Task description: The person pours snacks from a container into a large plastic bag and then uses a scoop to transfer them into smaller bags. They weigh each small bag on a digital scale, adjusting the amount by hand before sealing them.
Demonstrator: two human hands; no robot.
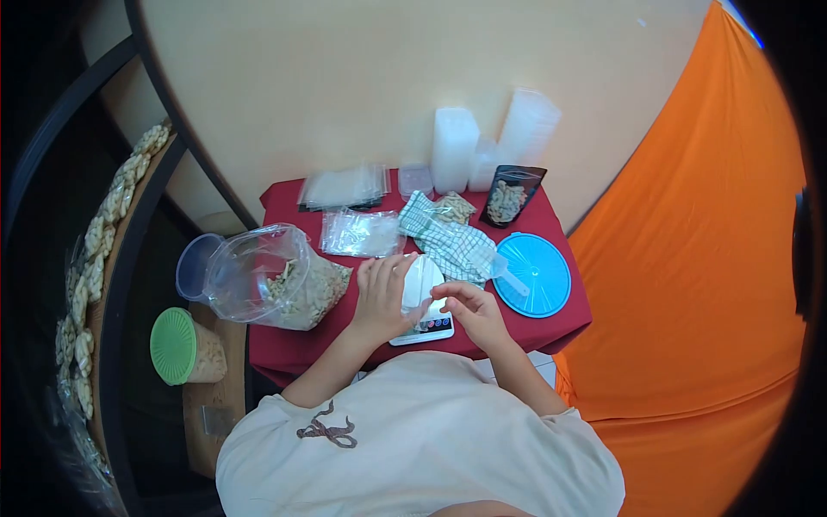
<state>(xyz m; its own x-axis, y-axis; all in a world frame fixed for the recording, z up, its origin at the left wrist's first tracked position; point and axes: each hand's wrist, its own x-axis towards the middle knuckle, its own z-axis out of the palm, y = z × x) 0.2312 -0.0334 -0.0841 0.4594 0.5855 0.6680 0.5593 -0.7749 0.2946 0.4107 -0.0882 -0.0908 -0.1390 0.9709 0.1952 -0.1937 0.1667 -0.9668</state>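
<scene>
Both my hands are over a white digital scale [423,335] at the table's front edge. A see-through plastic container [417,295] stands above the scale, between the hands. My left hand [384,291] is curved around its left side, fingers wrapped over it. At its right side is my right hand [475,315], with fingers bent and apart, fingertips right at the container's edge. Just behind lies a green-and-white checked cloth [444,241]. To the left, a big clear bag [297,284] lies on its side with small pale pieces inside.
A blue round lid [536,280] with a clear scoop [510,276] lies at right. Behind are flat clear bags [357,233], a black pouch [514,196] and stacked plastic containers [455,151]. A green-lidded tub [177,346] stands on the left shelf; an orange curtain [680,284] hangs right.
</scene>
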